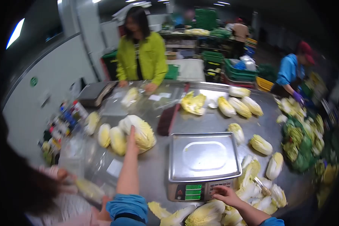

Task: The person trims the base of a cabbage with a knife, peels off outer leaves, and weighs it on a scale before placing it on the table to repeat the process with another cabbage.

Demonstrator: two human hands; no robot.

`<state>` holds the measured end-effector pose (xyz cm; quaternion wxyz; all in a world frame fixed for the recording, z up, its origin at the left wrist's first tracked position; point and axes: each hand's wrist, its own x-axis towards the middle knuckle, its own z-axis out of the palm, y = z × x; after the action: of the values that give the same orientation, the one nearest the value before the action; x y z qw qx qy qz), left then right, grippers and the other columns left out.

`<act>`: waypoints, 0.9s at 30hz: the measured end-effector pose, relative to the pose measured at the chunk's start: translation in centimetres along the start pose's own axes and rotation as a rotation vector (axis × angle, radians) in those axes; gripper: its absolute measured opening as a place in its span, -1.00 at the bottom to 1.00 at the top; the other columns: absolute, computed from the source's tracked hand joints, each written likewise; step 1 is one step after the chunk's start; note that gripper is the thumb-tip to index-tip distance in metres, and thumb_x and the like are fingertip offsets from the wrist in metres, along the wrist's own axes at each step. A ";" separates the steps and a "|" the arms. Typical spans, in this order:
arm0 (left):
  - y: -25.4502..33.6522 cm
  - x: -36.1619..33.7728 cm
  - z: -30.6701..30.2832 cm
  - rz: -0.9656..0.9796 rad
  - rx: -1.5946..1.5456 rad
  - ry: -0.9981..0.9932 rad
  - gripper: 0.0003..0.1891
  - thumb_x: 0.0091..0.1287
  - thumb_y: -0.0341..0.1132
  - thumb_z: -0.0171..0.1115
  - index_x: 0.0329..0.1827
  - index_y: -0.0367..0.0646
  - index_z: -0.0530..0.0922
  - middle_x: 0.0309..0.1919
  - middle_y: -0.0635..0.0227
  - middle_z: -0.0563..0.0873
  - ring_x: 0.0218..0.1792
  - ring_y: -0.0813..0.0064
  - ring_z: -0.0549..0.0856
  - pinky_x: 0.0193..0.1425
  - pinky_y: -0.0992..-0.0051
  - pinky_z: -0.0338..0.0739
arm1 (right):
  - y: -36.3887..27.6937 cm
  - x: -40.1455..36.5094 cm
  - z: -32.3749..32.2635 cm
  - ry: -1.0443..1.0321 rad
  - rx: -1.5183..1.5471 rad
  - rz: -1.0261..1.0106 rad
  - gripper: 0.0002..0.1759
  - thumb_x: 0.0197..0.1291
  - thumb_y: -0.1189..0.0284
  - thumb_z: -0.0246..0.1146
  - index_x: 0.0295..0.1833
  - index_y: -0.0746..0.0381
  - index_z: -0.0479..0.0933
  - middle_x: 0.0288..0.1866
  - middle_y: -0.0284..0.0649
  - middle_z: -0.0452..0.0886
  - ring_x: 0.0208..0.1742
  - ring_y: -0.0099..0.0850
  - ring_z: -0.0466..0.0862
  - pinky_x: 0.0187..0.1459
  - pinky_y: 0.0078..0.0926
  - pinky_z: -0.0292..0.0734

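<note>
Stretched forward, my left hand (132, 140) grips a large napa cabbage (144, 132); its fingers are partly hidden against the leaves. Two smaller cabbages (118, 140) lie just left of it. My right hand (226, 196) hovers by the keypad of a weighing scale (171, 162), fingers apart and holding nothing. The scale's steel pan (203, 156) is bare, and its display (193, 192) glows green. Below and beside my right hand are trimmed cabbages (205, 214) and loose leaves, with a knife (260, 184) among them.
Several cabbages (240, 107) lie across the steel table (214, 126). A dark-bristled brush (167, 119) rests near its middle. A person in a green jacket (143, 56) stands opposite, another in blue (290, 71) at right beside heaped leaves. Someone at lower left (69, 196) handles a wrapped cabbage.
</note>
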<state>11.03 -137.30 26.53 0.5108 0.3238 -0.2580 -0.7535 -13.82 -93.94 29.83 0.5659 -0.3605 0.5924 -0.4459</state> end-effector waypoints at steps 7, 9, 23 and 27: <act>-2.5 13.7 2.0 0.280 1.195 0.323 0.03 -0.24 0.07 0.44 0.20 -0.46 0.17 0.06 -0.10 0.44 0.07 0.09 0.47 0.15 0.34 0.33 | 0.5 -3.3 -4.1 0.351 0.120 -0.007 -0.53 0.10 0.47 0.22 0.13 0.31 0.30 -0.11 -0.25 0.54 -0.11 -0.51 0.54 -0.03 -0.58 0.44; -3.6 15.9 2.1 0.331 1.348 0.382 0.02 -0.28 0.03 0.47 0.18 -0.46 0.19 0.07 -0.10 0.44 0.07 0.09 0.47 0.17 0.33 0.32 | 2.2 -3.9 -5.7 0.480 0.157 0.008 -0.55 0.10 0.48 0.21 0.12 0.31 0.32 -0.12 -0.25 0.55 -0.12 -0.52 0.55 -0.04 -0.58 0.44; -4.2 3.4 6.0 0.535 1.175 -0.194 -0.75 0.21 -0.45 0.09 -0.05 -0.29 0.45 -0.35 0.37 0.57 -0.36 0.64 0.55 -0.26 0.65 0.43 | -4.3 14.2 -30.3 0.891 -0.885 -0.291 -0.36 -0.17 0.36 0.31 0.14 0.17 0.33 0.01 -0.06 0.46 0.01 -0.19 0.48 0.02 -0.36 0.39; -5.0 -2.7 3.2 0.557 1.109 -0.109 -0.78 0.19 -0.48 0.10 -0.10 -0.31 0.46 -0.35 0.32 0.58 -0.35 0.57 0.56 -0.25 0.60 0.46 | -6.0 24.3 -37.1 0.857 -1.147 -0.099 -0.15 -0.25 0.33 0.36 0.26 0.04 0.17 0.23 -0.07 0.24 0.19 -0.14 0.32 0.14 -0.28 0.29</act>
<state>6.38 -132.84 25.67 0.4298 0.4227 -0.7114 -0.3613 -53.54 -114.13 25.57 -0.0159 -0.4207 0.8865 -0.1920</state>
